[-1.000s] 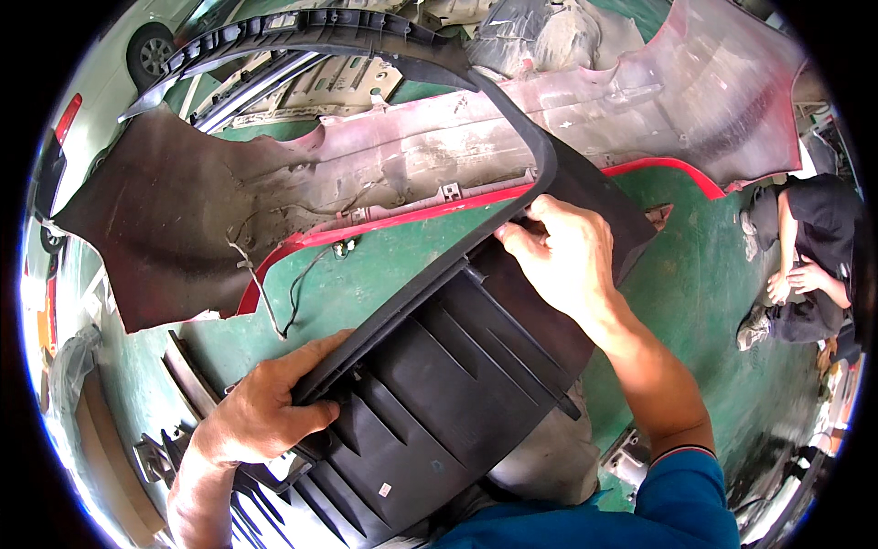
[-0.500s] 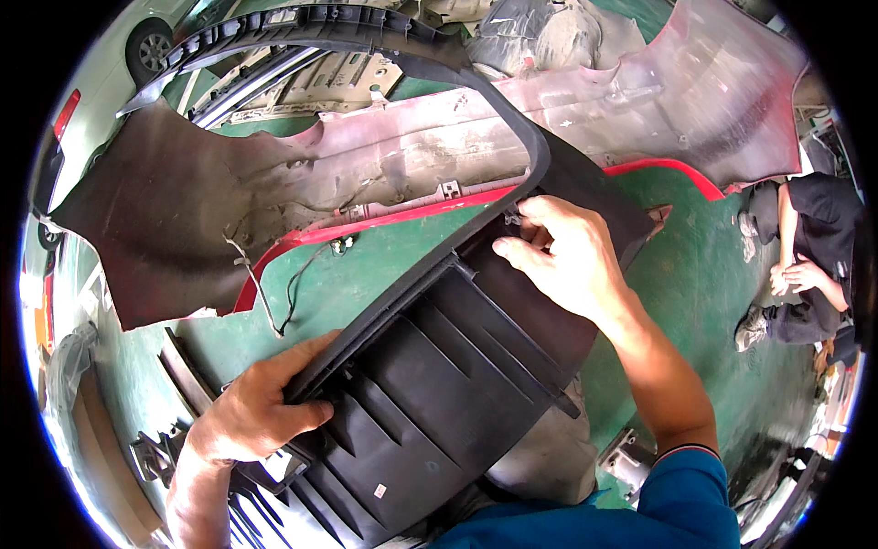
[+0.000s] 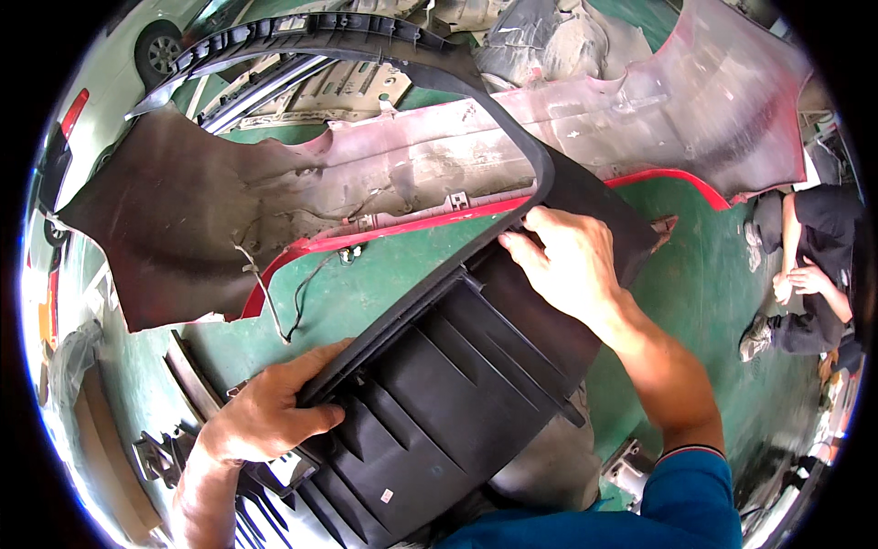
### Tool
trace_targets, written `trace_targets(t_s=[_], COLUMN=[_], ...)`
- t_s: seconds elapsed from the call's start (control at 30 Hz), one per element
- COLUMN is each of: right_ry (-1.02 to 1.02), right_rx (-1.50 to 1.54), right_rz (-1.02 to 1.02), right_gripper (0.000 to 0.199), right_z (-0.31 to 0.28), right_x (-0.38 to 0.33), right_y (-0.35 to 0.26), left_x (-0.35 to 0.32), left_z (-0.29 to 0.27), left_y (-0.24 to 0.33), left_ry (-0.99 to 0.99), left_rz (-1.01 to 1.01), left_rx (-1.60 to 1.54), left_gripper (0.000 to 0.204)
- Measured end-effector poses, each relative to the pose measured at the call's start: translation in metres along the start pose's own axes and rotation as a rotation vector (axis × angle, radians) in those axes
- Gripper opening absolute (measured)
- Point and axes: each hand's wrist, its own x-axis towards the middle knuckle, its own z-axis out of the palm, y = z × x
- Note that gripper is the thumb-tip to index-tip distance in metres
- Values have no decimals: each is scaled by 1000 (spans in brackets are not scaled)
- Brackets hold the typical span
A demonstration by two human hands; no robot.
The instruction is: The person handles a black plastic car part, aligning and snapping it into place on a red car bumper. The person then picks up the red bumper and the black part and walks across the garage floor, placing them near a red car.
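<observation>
A large black plastic trim panel point(image 3: 430, 403), ribbed on its inner face, lies slantwise across my lap. It continues upward into a long curved black arm that arches over to the far left. My left hand point(image 3: 265, 412) grips the panel's left edge, thumb on the ribbed face and fingers around the outside. At the upper end, near the bend, my right hand point(image 3: 572, 261) is closed, with thumb and fingertips pinched together against the panel's edge. Whatever lies between those fingertips is hidden. A small white sticker point(image 3: 387, 496) shows low on the panel.
Beyond the panel, a red bumper cover point(image 3: 402, 174) lies inner side up on the green floor point(image 3: 402, 265), with a loose cable at its left. A person point(image 3: 814, 265) sits low at the right. A light-coloured car point(image 3: 110, 64) stands far left; metal parts lie behind the bumper.
My right thumb and fingers have closed together at the panel's edge, covering a small dark piece seen there before. The whole view has shifted slightly; my left hand keeps its grip.
</observation>
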Motion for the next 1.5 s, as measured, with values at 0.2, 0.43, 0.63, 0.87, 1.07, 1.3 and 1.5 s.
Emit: trace_targets(t_s=[0.2, 0.43, 0.63, 0.87, 1.07, 1.3, 1.5], right_ry=[-9, -349, -253, -788, -1243, -1330, -1220], right_rx=[61, -89, 233, 155, 144, 343, 213], right_rz=[15, 19, -182, -719, -583, -274, -7], right_gripper=[22, 33, 25, 48, 49, 79, 69], right_z=[-5, -37, -61, -51, -120, -237, -335], right_x=[-13, -14, 23, 85, 129, 132, 99], right_y=[6, 7, -31, -128, -194, -248, -276], left_x=[-7, -43, -52, -67, -110, -177, -214], left_z=[-11, -17, -10, -30, -63, -67, -70], left_y=[2, -15, -27, 8, 90, 204, 275], left_ry=[-151, -92, 69, 58, 27, 74, 268], left_rz=[-95, -260, -129, -69, 20, 178, 425], left_rx=[136, 41, 35, 138, 271, 541, 610], left_gripper=[73, 57, 47, 51, 55, 57, 54])
